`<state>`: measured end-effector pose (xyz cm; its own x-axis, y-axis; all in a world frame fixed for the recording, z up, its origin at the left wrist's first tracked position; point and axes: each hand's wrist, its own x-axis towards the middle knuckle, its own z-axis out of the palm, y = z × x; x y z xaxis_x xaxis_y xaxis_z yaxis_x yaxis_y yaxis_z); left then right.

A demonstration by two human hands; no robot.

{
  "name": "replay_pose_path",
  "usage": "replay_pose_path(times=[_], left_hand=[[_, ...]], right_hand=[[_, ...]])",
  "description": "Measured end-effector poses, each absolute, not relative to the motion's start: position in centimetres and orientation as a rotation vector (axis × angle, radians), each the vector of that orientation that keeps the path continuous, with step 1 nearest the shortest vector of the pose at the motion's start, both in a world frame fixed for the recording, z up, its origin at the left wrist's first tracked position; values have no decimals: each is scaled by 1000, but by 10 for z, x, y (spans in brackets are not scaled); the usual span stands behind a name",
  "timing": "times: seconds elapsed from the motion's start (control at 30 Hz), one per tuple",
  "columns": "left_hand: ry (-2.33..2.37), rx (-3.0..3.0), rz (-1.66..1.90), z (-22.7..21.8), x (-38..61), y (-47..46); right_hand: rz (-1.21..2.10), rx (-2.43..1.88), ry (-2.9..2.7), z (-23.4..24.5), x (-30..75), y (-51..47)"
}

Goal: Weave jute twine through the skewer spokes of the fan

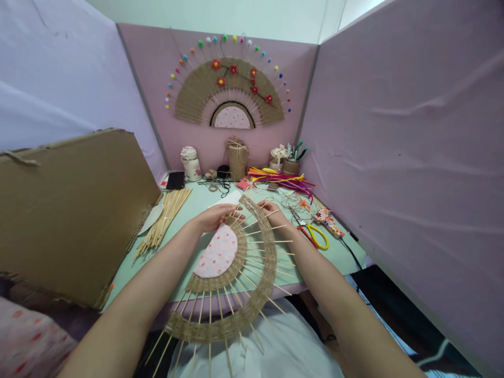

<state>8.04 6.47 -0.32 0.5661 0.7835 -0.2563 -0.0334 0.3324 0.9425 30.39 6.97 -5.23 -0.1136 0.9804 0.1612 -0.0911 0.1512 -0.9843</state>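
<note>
A half-round woven fan (270, 257) lies tilted over the table's front edge and my lap. It has two twine-coloured bands on thin wooden sticks, and a pink dotted cloth half-circle (218, 253) at its centre. My left hand (222, 216) grips its upper end, at the inner band beside the cloth. Across from it, my right hand (272, 211) is closed at the upper end of the outer band, fingers pinched by the sticks. Its fingertips are partly hidden behind the band. Bare stick ends stick out past the outer band.
A bundle of sticks (165, 215) and a large cardboard sheet (74, 215) stand left. On the right lie yellow-and-red scissors (317, 236) and a patterned glue gun (328, 221) with a cord. Pipe cleaners (283, 180) and a twine-wrapped pot (238, 161) are behind. A finished fan (192, 100) hangs on the wall.
</note>
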Motion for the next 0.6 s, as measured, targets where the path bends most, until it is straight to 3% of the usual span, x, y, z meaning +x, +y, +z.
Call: replay_pose_path(times=[0.17, 0.37, 0.6], left_hand=[[793, 1047, 697, -14, 103, 77], [725, 970, 674, -36, 97, 76], [657, 902, 694, -43, 93, 76]], right_hand=[[1104, -986, -1448, -64, 306, 79], [651, -1055, -1665, -70, 309, 91], [401, -1020, -1660, -57, 309, 108]])
